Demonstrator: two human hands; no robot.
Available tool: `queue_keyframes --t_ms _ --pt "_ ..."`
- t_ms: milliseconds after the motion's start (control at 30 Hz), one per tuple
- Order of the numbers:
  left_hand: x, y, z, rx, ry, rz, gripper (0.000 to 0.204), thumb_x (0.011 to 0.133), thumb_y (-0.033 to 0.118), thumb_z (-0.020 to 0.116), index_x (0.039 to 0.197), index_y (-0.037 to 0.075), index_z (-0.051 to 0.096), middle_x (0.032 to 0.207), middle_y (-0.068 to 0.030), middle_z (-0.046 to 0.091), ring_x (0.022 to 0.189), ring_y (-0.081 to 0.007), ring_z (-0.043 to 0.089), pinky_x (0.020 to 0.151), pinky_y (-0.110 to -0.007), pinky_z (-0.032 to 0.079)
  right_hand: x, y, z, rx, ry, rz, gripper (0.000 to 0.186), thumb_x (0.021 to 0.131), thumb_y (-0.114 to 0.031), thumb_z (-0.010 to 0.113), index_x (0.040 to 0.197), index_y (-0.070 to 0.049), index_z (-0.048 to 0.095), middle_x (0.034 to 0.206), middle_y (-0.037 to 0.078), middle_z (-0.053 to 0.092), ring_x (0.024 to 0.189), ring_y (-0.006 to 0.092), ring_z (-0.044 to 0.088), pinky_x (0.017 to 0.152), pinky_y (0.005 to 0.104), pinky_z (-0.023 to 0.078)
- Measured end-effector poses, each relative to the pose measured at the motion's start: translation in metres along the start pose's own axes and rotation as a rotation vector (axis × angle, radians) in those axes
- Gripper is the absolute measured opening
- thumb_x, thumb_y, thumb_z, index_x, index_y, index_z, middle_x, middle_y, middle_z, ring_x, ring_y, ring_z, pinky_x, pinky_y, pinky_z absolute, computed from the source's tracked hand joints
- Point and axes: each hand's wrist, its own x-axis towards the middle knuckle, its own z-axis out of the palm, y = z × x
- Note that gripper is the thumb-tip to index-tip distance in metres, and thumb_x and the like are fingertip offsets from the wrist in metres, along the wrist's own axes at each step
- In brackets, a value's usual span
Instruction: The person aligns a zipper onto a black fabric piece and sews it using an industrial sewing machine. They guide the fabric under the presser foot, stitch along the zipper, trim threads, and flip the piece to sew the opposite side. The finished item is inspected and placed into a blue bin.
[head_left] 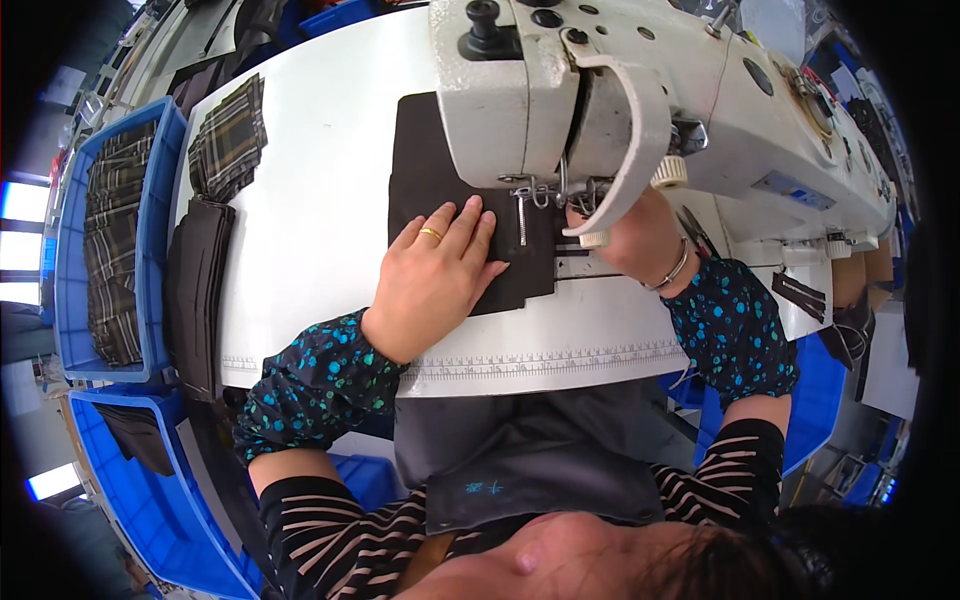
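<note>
A dark brown fabric piece (425,150) lies flat on the white table, partly under the head of a white sewing machine (490,110). My left hand (435,260) rests palm down on the cloth with its fingers stretched out, left of the needle area. Behind the machine's curved white guard (640,130), my right hand (635,235) reaches in close to the presser foot. Its fingers are hidden by the guard and the machine, so what they touch does not show. A metal rod with a spring (522,215) stands over the fabric between the hands.
Left on the table are a pile of plaid pieces (228,135) and a stack of dark folded fabric (200,290). Beyond the edge stands a blue crate (65,260) of plaid cloth, with another blue bin (140,510) below. Small scissors (697,232) lie near my right wrist.
</note>
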Motion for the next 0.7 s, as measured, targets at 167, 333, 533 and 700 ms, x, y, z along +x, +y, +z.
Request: queue_keyframes --t_ms 167,333,533,700 --pt "0.003 0.001 -0.007 -0.143 0.006 -0.06 0.034 0.089 0.027 0.078 0.115 0.006 0.074 0.118 -0.0076 0.071 0.112 -0.0283 0.065 0.094 -0.039 0.053 0.005 -0.014 -0.007 0.049 -0.071 0.071 0.012 0.073 -0.014 0.069 0.083 -0.008 0.072 0.081 0.002 0.062 0.087 0.0229 0.064 0.077 0.0376 0.057" --pt "0.01 0.002 -0.003 -0.398 0.071 -0.078 0.022 0.085 0.019 0.08 0.104 0.009 0.072 0.102 -0.0048 0.064 0.095 -0.0265 0.061 0.082 -0.039 0.049 0.0 -0.053 -0.018 0.176 -0.165 -0.008 0.025 0.078 -0.01 0.07 0.101 -0.003 0.076 0.111 0.01 0.074 0.104 0.0262 0.071 0.081 0.0375 0.059" --pt "0.016 0.0 0.02 -0.442 0.055 -0.043 0.013 0.088 0.014 0.076 0.095 0.008 0.067 0.092 -0.007 0.058 0.088 -0.0286 0.058 0.076 -0.04 0.046 -0.001 -0.062 -0.018 0.136 -0.235 -0.024 0.027 0.082 -0.01 0.069 0.106 0.001 0.076 0.12 0.015 0.075 0.111 0.0287 0.073 0.084 0.0355 0.059" --pt "0.022 0.005 0.018 -0.39 -0.016 -0.147 0.01 0.091 0.007 0.072 0.092 0.005 0.063 0.092 -0.0107 0.059 0.089 -0.034 0.059 0.077 -0.042 0.048 -0.002 -0.062 -0.018 0.134 -0.25 -0.039 0.027 0.083 -0.011 0.069 0.106 0.002 0.075 0.121 0.016 0.075 0.113 0.0294 0.072 0.084 0.0353 0.059"
